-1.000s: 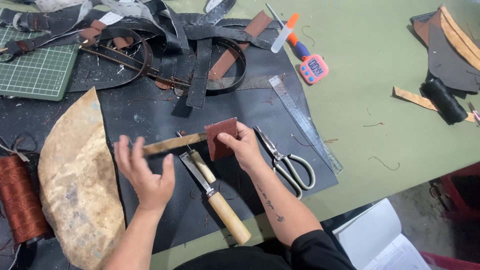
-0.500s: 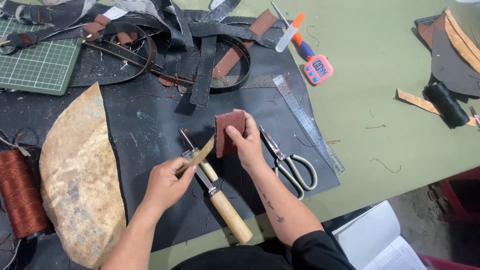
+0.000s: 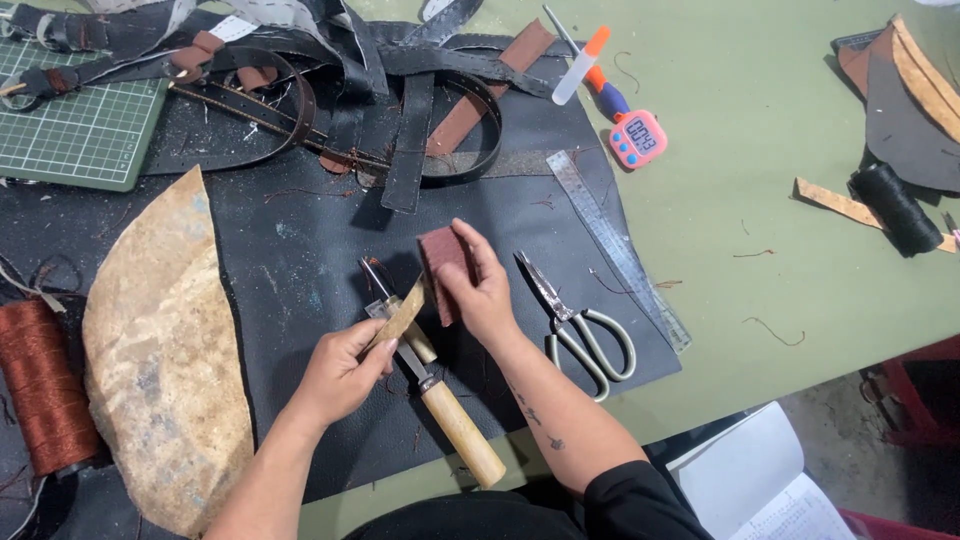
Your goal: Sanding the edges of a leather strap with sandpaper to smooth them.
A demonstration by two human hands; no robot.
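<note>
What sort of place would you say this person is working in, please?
Most likely a leathercraft workbench: dark leather straps lie heaped beside a green cutting mat, with a spool of brown thread and scissors close by.

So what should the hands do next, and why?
Probably rub the maroon sanding block in the right hand along the tan leather strip pinched by the left hand: the strip's tip already touches the block's edge, above the wooden-handled knife.
</note>
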